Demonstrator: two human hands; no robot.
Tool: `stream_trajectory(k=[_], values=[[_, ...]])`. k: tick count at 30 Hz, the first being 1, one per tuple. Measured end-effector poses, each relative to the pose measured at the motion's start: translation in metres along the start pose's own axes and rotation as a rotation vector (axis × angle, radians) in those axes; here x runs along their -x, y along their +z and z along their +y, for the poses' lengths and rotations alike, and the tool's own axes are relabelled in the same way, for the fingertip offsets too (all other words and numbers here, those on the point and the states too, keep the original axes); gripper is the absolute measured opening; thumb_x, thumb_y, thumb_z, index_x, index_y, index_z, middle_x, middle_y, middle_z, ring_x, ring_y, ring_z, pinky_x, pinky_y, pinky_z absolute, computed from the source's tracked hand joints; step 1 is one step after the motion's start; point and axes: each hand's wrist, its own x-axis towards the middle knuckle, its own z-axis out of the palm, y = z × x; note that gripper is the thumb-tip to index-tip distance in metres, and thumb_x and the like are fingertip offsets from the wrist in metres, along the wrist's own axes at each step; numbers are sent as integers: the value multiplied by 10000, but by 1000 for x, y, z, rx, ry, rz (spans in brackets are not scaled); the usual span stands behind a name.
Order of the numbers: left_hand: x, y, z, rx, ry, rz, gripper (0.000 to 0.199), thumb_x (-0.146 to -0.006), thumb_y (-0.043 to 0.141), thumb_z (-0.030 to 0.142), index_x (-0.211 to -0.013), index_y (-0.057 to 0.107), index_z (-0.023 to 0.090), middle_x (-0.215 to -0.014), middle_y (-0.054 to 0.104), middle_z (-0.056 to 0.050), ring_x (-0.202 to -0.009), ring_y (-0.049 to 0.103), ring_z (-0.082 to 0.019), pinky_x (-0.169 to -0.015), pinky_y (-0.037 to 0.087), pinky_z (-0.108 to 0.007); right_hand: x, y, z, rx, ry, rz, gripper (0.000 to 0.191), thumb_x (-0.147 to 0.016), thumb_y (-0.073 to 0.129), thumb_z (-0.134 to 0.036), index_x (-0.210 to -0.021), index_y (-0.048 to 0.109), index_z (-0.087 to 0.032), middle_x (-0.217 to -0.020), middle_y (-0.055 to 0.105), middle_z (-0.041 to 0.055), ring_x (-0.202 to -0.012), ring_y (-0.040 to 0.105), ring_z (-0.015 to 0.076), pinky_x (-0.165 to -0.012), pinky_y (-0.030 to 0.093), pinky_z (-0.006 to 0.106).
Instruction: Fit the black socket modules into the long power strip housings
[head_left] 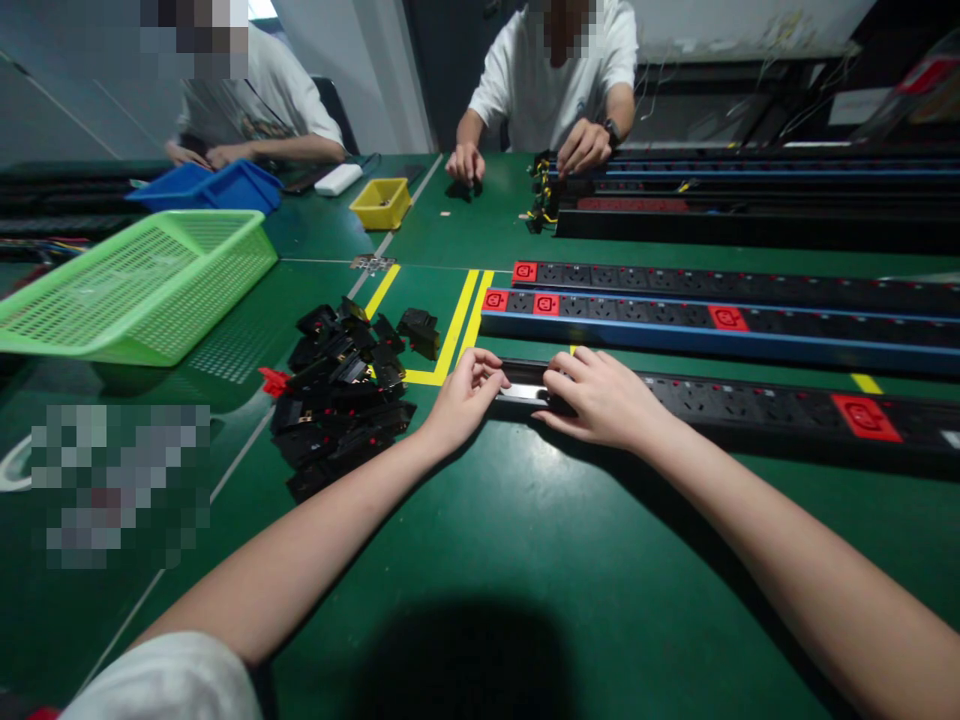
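A long black power strip (739, 408) lies crosswise in front of me on the green table. At its left end the channel is bare, with shiny metal showing inside. My left hand (466, 392) is closed on that end, thumb and fingers pinching its rim. A short way to the right, my right hand (604, 402) is closed over the strip where the row of sockets begins. Its curled fingers hide whatever they press on. Left of my hands is a loose pile of black socket modules (337, 390) with a red piece (274, 381) at its edge.
Beyond my hands lie a blue-sided power strip (675, 335) and another black strip (637, 275). A green basket (217, 285), a blue bin (240, 185) and a yellow bin (381, 203) stand at the left. Two people in white shirts work across the table, near further strips (750, 228).
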Motion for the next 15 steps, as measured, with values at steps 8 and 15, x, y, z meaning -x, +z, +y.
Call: stream_trajectory(k=[8,15], values=[[1,0,2,-21,-2,8,178,-894,550,290,-1033,482,202,-855,643,-10,-827,618,-147,-775,458,-295,1,5,-3,72,6,40,361,-926,505,-504,-878,635,-170,-917,610,93,-881,501,252,-717,332,352],[1,0,1,-40,23,16,156,-901,540,281,-1025,492,201,-844,641,-11,-815,616,-144,-763,458,-292,1,6,-5,111,10,59,389,-926,500,-502,-843,667,-161,-895,619,100,-846,509,246,-698,336,359]])
